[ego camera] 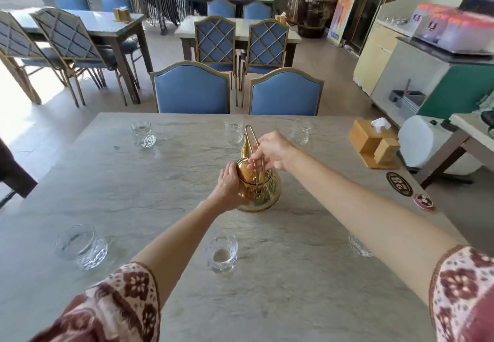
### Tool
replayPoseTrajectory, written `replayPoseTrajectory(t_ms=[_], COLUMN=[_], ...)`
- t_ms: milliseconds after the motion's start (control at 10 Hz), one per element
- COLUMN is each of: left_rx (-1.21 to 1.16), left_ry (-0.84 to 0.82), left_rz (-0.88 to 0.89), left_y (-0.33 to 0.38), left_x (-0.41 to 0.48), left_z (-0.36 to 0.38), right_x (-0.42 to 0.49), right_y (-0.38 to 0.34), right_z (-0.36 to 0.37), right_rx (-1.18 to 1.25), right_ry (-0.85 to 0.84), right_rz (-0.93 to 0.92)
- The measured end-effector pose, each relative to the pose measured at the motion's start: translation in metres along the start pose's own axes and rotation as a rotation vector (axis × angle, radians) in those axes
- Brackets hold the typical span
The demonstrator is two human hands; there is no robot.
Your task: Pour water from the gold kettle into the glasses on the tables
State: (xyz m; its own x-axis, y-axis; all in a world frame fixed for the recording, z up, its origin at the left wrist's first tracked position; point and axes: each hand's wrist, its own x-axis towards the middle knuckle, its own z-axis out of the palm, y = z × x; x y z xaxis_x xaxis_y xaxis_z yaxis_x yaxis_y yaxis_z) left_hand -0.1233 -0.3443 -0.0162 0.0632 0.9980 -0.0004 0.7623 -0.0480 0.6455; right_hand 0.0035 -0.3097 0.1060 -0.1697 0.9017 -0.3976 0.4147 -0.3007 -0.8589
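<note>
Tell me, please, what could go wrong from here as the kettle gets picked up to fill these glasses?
The right hand pinches the thin handle of the gold kettle with its fingertips only, so the kettle might swing or slip when lifted. The near right glass sits partly hidden under the right forearm, which could knock it. The far middle glass stands just beyond the spout, so an early tilt may splash.

Gold kettle, blue chairs, floral sleeves

Bright daylight, wide-angle view

Sun floods in from the open left side — the floor there blows out white. The table is evenly lit, shadows faint; edges bow outward, and detail is slightly soft throughout.
</note>
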Motion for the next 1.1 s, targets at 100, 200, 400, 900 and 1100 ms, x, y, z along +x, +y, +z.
replayPoseTrajectory(t_ms=[100,200,400,900,1100], left_rx=[0.03,0.04,0.043,0.107,0.175], left_ry=[-0.007,0.0,-0.024,-0.132,-0.043], left_rz=[0.015,0.021,0.032,-0.194,-0.101], left_y=[-0.019,-0.032,-0.048,-0.013,0.05], left_x=[0.009,0.014,0.022,-0.005,-0.012], left_z=[-0.002,-0.004,-0.01,-0.038,-0.077], right_x=[0.012,0.021,0.032,0.01,-0.017], right_y=[0.001,0.002,-0.001,0.036,0.027], right_z=[0.015,0.028,0.042,0.044,0.015], right_rx=[-0.001,0.012,0.02,-0.723,-0.827], right_ry=[0.015,0.025,0.038,0.058,0.041], right_rz=[0.001,0.003,0.014,-0.1,-0.17])
